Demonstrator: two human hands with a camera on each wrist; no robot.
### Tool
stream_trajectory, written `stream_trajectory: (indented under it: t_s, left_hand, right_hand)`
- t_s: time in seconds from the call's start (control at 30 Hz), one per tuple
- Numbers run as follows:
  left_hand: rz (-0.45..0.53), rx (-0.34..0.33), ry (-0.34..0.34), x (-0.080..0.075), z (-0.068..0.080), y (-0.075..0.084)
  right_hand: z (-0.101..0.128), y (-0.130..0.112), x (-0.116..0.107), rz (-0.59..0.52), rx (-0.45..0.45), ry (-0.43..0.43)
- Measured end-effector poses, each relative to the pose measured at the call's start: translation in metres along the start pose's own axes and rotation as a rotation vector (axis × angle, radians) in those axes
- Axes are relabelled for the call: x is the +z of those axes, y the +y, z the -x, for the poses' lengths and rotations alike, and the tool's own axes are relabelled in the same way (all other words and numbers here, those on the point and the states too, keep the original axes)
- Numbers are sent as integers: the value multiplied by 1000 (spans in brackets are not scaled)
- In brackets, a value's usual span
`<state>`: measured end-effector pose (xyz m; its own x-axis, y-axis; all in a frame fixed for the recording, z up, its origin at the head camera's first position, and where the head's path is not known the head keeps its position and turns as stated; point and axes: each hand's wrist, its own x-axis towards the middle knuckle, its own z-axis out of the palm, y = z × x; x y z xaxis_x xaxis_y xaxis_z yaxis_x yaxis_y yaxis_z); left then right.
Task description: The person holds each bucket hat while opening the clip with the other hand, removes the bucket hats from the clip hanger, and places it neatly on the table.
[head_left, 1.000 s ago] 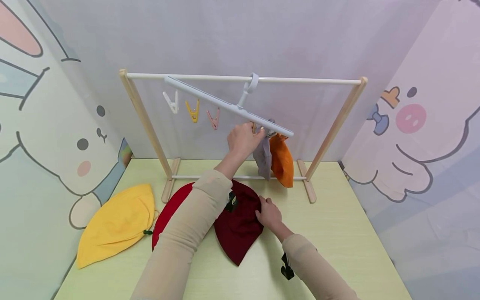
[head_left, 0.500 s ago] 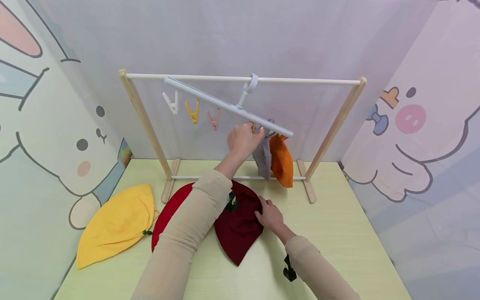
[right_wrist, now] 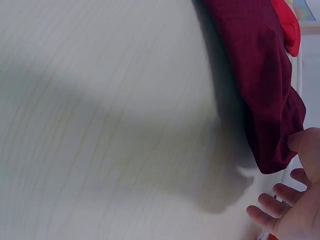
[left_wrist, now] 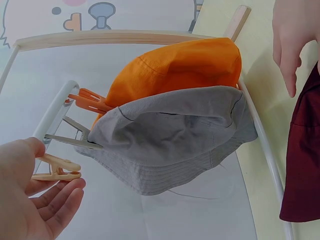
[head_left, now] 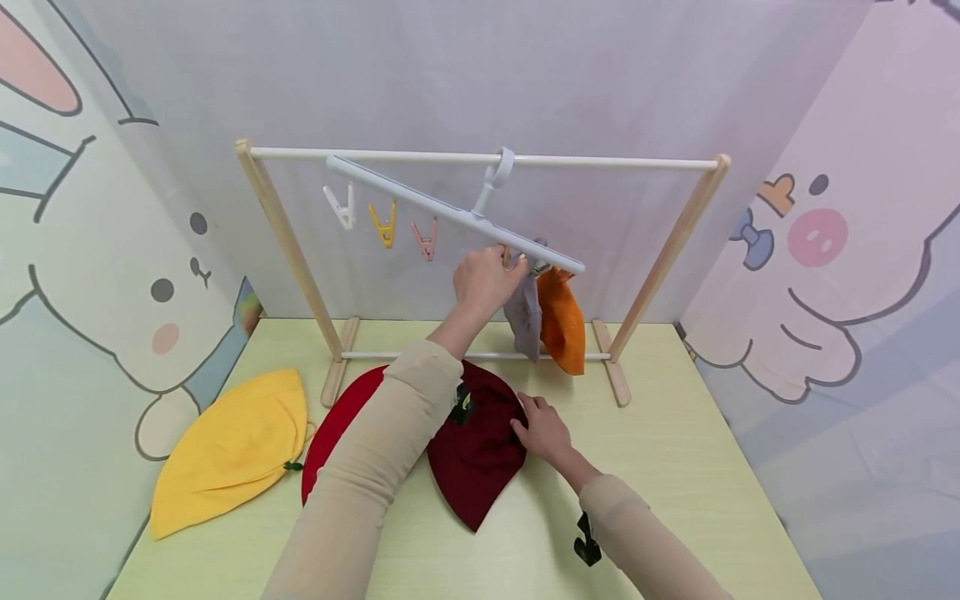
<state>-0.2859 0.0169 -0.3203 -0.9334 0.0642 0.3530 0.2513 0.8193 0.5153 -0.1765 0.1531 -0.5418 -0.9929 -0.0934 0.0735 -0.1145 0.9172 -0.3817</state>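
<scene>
My left hand is raised to a pale blue hanger and pinches a beige clothespin under its bar. Beside that clip hang a grey bucket hat and, behind it, an orange hat, each in its own clothespin. On the table lies a maroon hat. My right hand is at its right edge; in the right wrist view the thumb touches the fabric while the other fingers stay loose and apart from it.
The hanger hooks over a white-barred wooden rack and tilts down to the right. White, yellow and pink clothespins hang on its left half. A red hat lies partly under my left forearm, a yellow hat farther left.
My right forearm has shifted slightly to the right, with the hand still at the maroon hat's edge. My left hand keeps its place at the beige clothespin.
</scene>
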Motion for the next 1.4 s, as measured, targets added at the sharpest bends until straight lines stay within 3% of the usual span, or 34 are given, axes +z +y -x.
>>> stream_trajectory:
  t_s: [0.17,0.33,0.67,0.97,1.23,1.4]
  left_hand:
    - [3,-2,-8,0,0,0]
    - [5,-4,-10,0,0,0]
    - [4,-5,-5,0,0,0]
    - [11,-4,-6,0,0,0]
    - [10,-2,-3,1,0,0]
    - [4,4,5,1,0,-1]
  right_hand:
    - [1,2,-2,-1,-56,57]
    - [2,1,-4,-18,-103,166]
    - [-2,-5,-14,-116,-60,331]
    - [-8,-4,-19,-161,-111,517]
    - [-13,-6,-29,-238,-110,525]
    - [-17,-5,-34,-268,-122,573]
